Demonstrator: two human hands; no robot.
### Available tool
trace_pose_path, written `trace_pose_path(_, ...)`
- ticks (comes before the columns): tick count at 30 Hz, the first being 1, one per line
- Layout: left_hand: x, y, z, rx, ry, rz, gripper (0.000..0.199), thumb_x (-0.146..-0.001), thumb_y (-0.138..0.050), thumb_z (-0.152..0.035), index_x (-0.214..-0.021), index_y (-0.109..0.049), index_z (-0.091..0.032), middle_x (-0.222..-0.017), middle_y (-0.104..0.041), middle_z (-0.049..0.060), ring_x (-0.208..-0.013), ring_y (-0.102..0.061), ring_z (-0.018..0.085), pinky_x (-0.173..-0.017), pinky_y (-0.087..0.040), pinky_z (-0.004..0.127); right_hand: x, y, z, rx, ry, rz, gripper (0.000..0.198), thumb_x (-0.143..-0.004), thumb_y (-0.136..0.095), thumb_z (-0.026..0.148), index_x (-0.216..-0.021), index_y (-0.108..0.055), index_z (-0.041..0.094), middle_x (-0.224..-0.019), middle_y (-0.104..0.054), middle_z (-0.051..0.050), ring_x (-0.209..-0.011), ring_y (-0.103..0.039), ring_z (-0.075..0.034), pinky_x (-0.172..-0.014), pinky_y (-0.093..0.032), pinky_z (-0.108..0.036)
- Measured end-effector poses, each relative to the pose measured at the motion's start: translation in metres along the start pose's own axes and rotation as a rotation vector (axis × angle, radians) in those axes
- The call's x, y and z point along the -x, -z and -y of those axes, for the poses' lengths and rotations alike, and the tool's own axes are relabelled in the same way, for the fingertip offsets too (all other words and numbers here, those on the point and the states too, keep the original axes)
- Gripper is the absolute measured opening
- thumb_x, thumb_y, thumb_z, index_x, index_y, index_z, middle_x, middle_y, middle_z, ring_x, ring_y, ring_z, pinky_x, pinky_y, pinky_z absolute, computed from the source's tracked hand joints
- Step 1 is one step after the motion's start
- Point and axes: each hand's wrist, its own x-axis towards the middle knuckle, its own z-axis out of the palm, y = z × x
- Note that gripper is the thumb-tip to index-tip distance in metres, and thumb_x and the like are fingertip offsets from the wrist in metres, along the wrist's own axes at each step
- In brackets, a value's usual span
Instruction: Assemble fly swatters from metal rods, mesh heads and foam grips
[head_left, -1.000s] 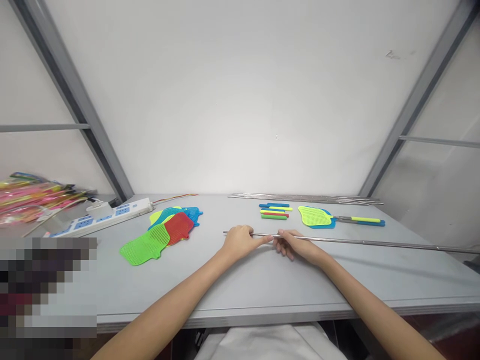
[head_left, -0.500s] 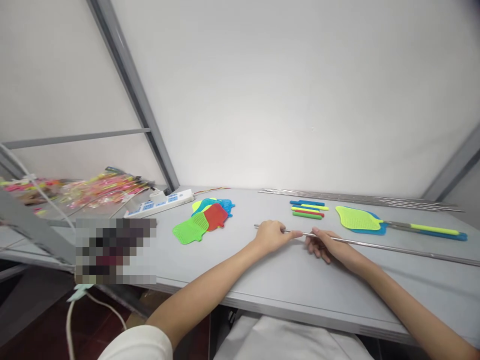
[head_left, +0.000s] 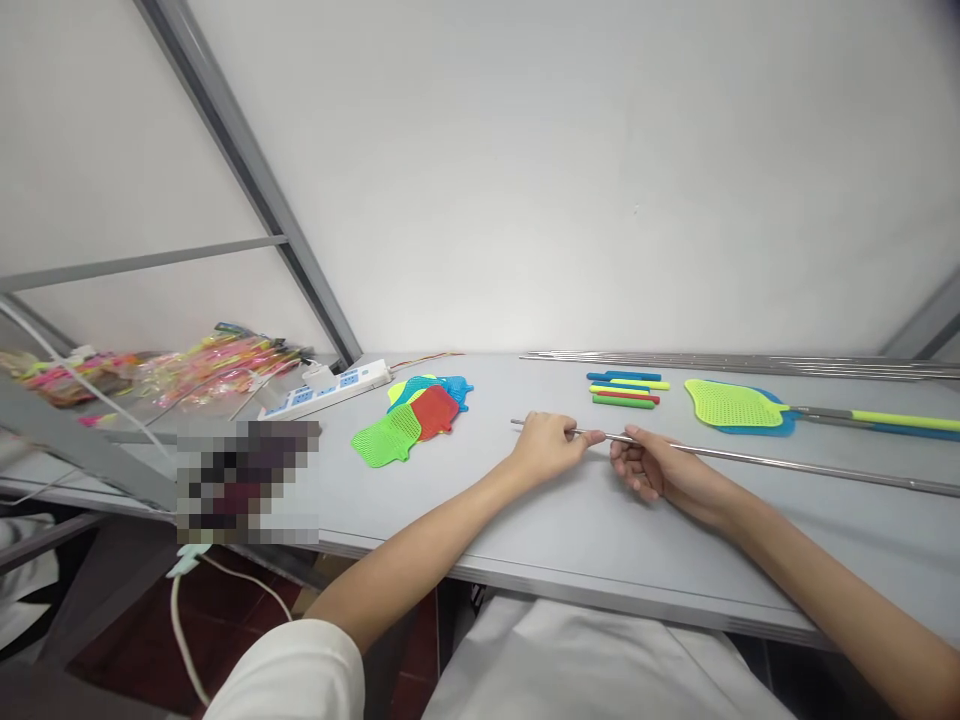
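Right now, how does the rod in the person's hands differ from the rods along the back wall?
The held rod is a single one, while the back rods lie several together. The left hand and right hand are on the held rod; neither touches the back rods. The held rod slants lower toward the picture's right, while the back rods run nearly level. Both are thin and silvery, and reach the picture's right edge.

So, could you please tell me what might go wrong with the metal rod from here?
The metal rod runs past the right edge of the view, so a swing of its unseen far end might knock the yellow fly swatter lying just beyond it. The slim coloured handle grips lie side by side beyond the right hand and could roll if bumped.
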Motion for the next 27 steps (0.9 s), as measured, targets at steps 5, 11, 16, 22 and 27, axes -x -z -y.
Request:
trace_pose_path(5,0.002,0.000,-0.006,-0.023,-0.025,0.001,0.055,-0.074,-0.025,-0.057,-0.050,-0.052,-0.016,-0.043,-0.047,0.001,-0.045,-0.037,0.010,-0.051,-0.021,0.025,-0.003,0.001,-0.003,-0.065,-0.020,-0.018,0.032,-0.077,-0.039,0.043,-0.072,-0.055,0.015,-0.062,-0.049,-0.001,-0.046,-0.042,-0.007,-0.036,-0.029,-0.017)
trace_pose_path(11,0.001,-0.002,-0.009,-0.026,0.024,0.065,0.058,-0.073,-0.022,-0.060,-0.053,-0.054,-0.016,-0.047,-0.049,0.002,-0.047,-0.041,0.012,-0.049,-0.021,0.025,-0.006,0.007,-0.007,-0.086,-0.061,-0.114,0.032,-0.076,-0.037,0.041,-0.066,-0.054,0.015,-0.057,-0.047,-0.001,-0.045,-0.040,-0.008,-0.037,-0.031,-0.019)
trace_pose_path(16,-0.004,0.003,-0.004,-0.054,-0.012,0.094,0.058,-0.070,-0.023,-0.063,-0.055,-0.052,-0.016,-0.054,-0.051,0.003,-0.053,-0.044,0.012,-0.050,-0.024,0.024,-0.006,0.008,-0.003,-0.096,-0.077,-0.111,0.029,-0.075,-0.040,0.039,-0.068,-0.054,0.015,-0.058,-0.047,-0.001,-0.045,-0.040,-0.008,-0.037,-0.031,-0.019)
trace_pose_path(22,-0.008,0.006,0.005,-0.193,0.053,0.041,0.062,-0.062,-0.027,-0.071,-0.058,-0.053,-0.015,-0.063,-0.054,0.007,-0.061,-0.049,0.017,-0.053,-0.027,0.025,-0.005,0.010,-0.003,-0.148,-0.070,-0.094,0.028,-0.074,-0.044,0.040,-0.069,-0.055,0.015,-0.058,-0.047,0.000,-0.046,-0.040,-0.007,-0.038,-0.031,-0.017)
trace_pose_path(27,-0.006,0.005,0.006,-0.175,0.142,0.095,0.065,-0.058,-0.025,-0.074,-0.055,-0.052,-0.015,-0.055,-0.053,0.006,-0.055,-0.048,0.017,-0.049,-0.025,0.025,-0.005,0.010,-0.006,-0.110,-0.051,-0.110,0.029,-0.075,-0.043,0.041,-0.069,-0.055,0.015,-0.058,-0.048,-0.001,-0.046,-0.041,-0.007,-0.037,-0.031,-0.017)
